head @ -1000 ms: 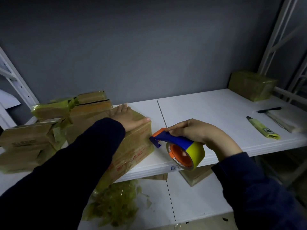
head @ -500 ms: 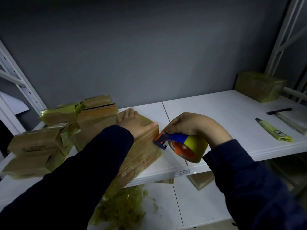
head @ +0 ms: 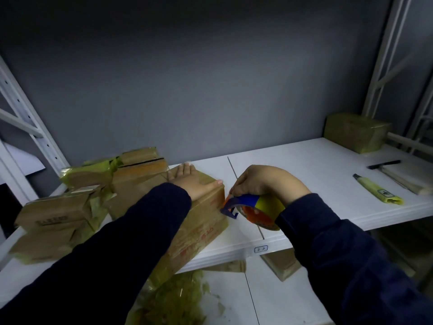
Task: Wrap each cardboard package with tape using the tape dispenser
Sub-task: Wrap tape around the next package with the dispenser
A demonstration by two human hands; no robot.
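A long cardboard package (head: 201, 228) wrapped in yellowish tape lies on the white shelf (head: 304, 184), its near end overhanging the front edge. My left hand (head: 192, 181) rests flat on its top at the far end, thumb stretched along the right edge. My right hand (head: 264, 181) grips a blue and orange tape dispenser (head: 248, 207) loaded with a yellow roll. The dispenser's blue nose touches the package's right side face.
Several taped packages (head: 93, 191) are piled at the shelf's left. One wrapped package (head: 356, 132) stands at the back right. A yellow utility knife (head: 377, 190) and a black pen (head: 384, 164) lie on the right. Crumpled tape scraps (head: 173, 299) lie on the lower shelf.
My right hand has brought the dispenser left, from just off the package's corner to contact with its right side. My left hand stays flat on top.
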